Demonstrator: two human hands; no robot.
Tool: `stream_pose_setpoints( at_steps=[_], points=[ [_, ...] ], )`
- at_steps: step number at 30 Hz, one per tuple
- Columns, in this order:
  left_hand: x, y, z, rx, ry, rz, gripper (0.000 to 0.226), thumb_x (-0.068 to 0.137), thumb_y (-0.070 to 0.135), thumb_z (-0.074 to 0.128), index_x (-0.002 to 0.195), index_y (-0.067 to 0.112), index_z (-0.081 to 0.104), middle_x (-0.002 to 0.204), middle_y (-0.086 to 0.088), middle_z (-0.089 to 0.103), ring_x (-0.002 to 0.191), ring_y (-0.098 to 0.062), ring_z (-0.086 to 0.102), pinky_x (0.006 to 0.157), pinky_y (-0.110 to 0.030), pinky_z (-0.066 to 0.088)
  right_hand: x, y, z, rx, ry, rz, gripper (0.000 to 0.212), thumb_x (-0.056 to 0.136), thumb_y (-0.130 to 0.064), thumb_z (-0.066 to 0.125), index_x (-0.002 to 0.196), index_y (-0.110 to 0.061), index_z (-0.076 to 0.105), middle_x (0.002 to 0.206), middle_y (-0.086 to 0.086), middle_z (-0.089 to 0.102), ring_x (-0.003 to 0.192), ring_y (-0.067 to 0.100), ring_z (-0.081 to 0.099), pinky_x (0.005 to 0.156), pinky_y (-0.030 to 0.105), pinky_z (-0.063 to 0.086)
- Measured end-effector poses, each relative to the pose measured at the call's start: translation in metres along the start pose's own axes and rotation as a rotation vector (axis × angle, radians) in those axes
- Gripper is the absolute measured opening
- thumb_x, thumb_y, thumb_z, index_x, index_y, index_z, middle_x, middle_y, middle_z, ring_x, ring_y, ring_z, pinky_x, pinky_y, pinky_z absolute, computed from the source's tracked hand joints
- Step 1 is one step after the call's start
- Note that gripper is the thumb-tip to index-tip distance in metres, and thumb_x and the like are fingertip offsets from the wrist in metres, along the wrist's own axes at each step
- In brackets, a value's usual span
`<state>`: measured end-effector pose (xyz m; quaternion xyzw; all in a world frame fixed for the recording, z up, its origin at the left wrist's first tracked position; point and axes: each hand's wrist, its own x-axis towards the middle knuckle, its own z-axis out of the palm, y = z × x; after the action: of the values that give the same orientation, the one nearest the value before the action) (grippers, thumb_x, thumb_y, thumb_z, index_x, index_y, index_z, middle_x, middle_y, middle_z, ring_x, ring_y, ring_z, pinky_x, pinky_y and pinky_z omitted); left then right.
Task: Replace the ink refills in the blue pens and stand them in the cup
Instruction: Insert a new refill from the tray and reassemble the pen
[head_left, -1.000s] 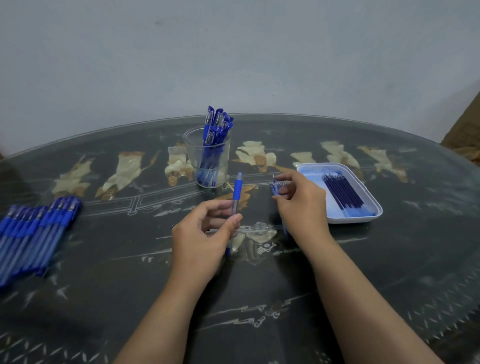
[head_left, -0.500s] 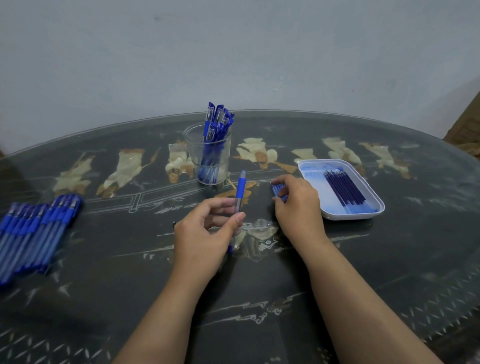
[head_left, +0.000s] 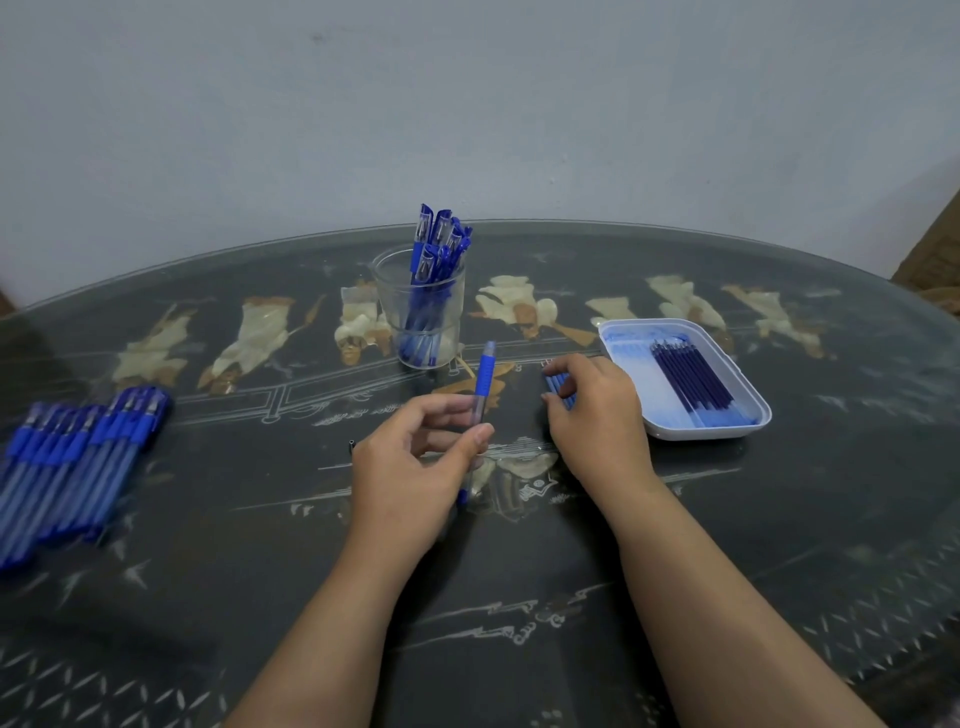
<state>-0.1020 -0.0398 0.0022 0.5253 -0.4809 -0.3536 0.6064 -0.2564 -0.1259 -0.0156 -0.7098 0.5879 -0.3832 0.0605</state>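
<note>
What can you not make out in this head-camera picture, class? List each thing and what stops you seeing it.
Blue pieces under the right hand: its fingers cover most of them, so what they are, and whether they are gripped, is unclear.
Pen in the left hand: the hand hides its lower barrel.
Row of pens: blurred and cut off by the left edge, so there is no sure count.
Small dark item: too small to identify.

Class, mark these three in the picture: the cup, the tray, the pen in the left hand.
cup (head_left: 392, 312): head view, clear left wall.
tray (head_left: 701, 434): head view, near rim.
pen (head_left: 485, 375): head view, blue grip.
</note>
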Motion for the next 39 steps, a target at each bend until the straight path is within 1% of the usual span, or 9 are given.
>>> stream_pose_setpoints(
  at_steps=[2,8,11,13,15,20,27,34,39],
  points=[
    [0.0,0.0,0.0,-0.007,0.004,-0.002,0.022,0.078,0.001,0.076,0.095,0.014,0.071,0.085,-0.003,0.073,0.076,-0.021,0.072,0.067,-0.024,0.058,0.0,0.0,0.001,-0.008,0.024,-0.027,0.021,0.084,-0.006,0.068,0.105,-0.011,0.067,0.092,0.009,0.063,0.092,0.025,0.055,0.077,0.027,0.038],
    [0.0,0.001,0.0,-0.021,0.012,-0.008,0.022,0.077,0.0,0.076,0.094,0.014,0.072,0.084,-0.002,0.074,0.076,-0.022,0.072,0.067,-0.023,0.058,0.002,-0.004,-0.013,0.022,0.233,-0.077,0.01,0.087,-0.01,0.064,0.097,-0.008,0.067,0.082,0.006,0.062,0.081,0.021,0.055,0.07,0.017,0.027],
    [0.0,0.001,0.0,-0.019,0.007,-0.009,0.022,0.077,0.0,0.076,0.094,0.013,0.072,0.084,-0.003,0.073,0.076,-0.022,0.072,0.068,-0.025,0.059,0.007,0.008,-0.033,-0.021,0.323,0.062,0.013,0.086,-0.006,0.06,0.096,-0.007,0.069,0.086,0.009,0.065,0.087,0.028,0.055,0.074,0.024,0.031],
    [0.0,0.001,-0.001,-0.012,0.001,-0.007,0.022,0.077,0.0,0.076,0.095,0.013,0.072,0.084,-0.003,0.073,0.077,-0.022,0.072,0.069,-0.027,0.06,0.008,0.024,-0.045,-0.118,0.334,0.176,0.02,0.085,-0.003,0.056,0.097,-0.007,0.071,0.092,0.013,0.067,0.094,0.034,0.053,0.08,0.034,0.034],
    [0.0,0.0,-0.001,-0.007,-0.002,-0.007,0.022,0.077,0.0,0.076,0.095,0.013,0.072,0.084,-0.002,0.073,0.077,-0.022,0.072,0.069,-0.027,0.06,0.007,0.036,-0.054,-0.263,0.31,0.257,0.026,0.082,-0.002,0.055,0.099,-0.009,0.073,0.097,0.016,0.068,0.095,0.04,0.051,0.081,0.039,0.035],
    [0.0,0.0,0.0,0.002,-0.001,-0.006,0.022,0.077,0.0,0.076,0.096,0.012,0.072,0.084,-0.002,0.073,0.077,-0.023,0.072,0.071,-0.03,0.06,0.003,0.039,-0.056,-0.429,0.137,0.381,0.031,0.081,-0.006,0.054,0.103,-0.016,0.073,0.101,0.012,0.067,0.098,0.036,0.052,0.083,0.038,0.031],
    [-0.001,0.0,-0.002,0.023,-0.011,-0.002,0.022,0.078,0.003,0.076,0.094,0.017,0.072,0.085,0.001,0.073,0.078,-0.02,0.072,0.07,-0.025,0.059,0.004,0.043,-0.052,-0.45,0.086,0.399,0.03,0.086,-0.009,0.052,0.106,-0.017,0.072,0.103,0.008,0.065,0.101,0.031,0.054,0.087,0.037,0.029],
    [-0.001,0.001,-0.001,0.025,-0.01,0.002,0.022,0.078,0.002,0.076,0.094,0.015,0.072,0.084,0.001,0.073,0.077,-0.02,0.072,0.07,-0.025,0.059,0.005,0.04,-0.053,-0.438,0.054,0.452,0.034,0.084,-0.009,0.052,0.11,-0.022,0.069,0.104,0.005,0.065,0.102,0.03,0.053,0.089,0.037,0.028],
    [-0.001,0.002,-0.001,0.031,-0.01,0.003,0.022,0.078,0.002,0.076,0.094,0.016,0.072,0.084,0.003,0.073,0.077,-0.019,0.072,0.071,-0.026,0.06,0.007,0.042,-0.052,-0.389,0.05,0.472,0.036,0.081,-0.005,0.052,0.106,-0.023,0.069,0.097,0.0,0.068,0.081,0.022,0.05,0.08,0.034,0.021]
  ],
)
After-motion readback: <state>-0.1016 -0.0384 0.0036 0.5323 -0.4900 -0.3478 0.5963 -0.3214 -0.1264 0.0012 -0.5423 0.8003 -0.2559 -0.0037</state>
